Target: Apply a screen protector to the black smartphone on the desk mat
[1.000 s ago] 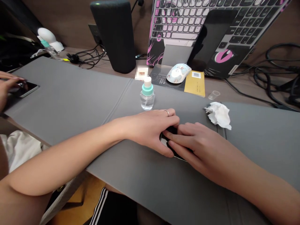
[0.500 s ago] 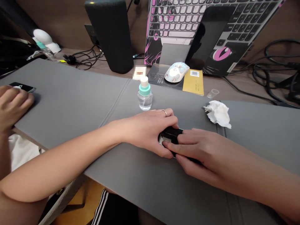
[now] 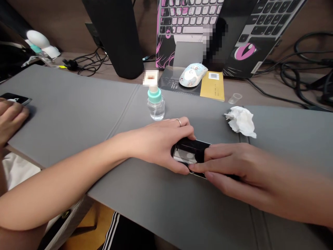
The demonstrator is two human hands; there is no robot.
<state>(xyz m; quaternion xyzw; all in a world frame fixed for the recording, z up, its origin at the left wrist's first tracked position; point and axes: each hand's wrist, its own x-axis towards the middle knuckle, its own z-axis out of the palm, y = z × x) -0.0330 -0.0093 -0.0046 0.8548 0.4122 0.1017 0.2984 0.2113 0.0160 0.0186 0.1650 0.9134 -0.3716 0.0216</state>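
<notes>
A black phone (image 3: 191, 155) with a glossy, reflecting face lies flat on the grey desk mat (image 3: 145, 205). My left hand (image 3: 161, 142) grips its left end, thumb along the near edge and fingers at the far edge. Over the right part of the phone lies my right hand (image 3: 231, 166), its index fingertip touching the surface near the lower edge and its other fingers lying over the phone. Behind my left hand stands a clear spray bottle (image 3: 156, 106) with a mint collar. Crumpled white tissue (image 3: 241, 121) rests beyond my right hand.
Another person's hand (image 3: 11, 118) rests by a dark phone (image 3: 19, 98) at the far left. At the back are a patterned laptop (image 3: 189, 31), a mouse (image 3: 192, 74), a yellow card (image 3: 213, 88), a small clear cap (image 3: 235, 98), a black speaker-like box (image 3: 114, 38) and cables.
My right hand has slid right along the phone, uncovering more of its face. My left hand still holds the left end. The whole view has shifted slightly.
</notes>
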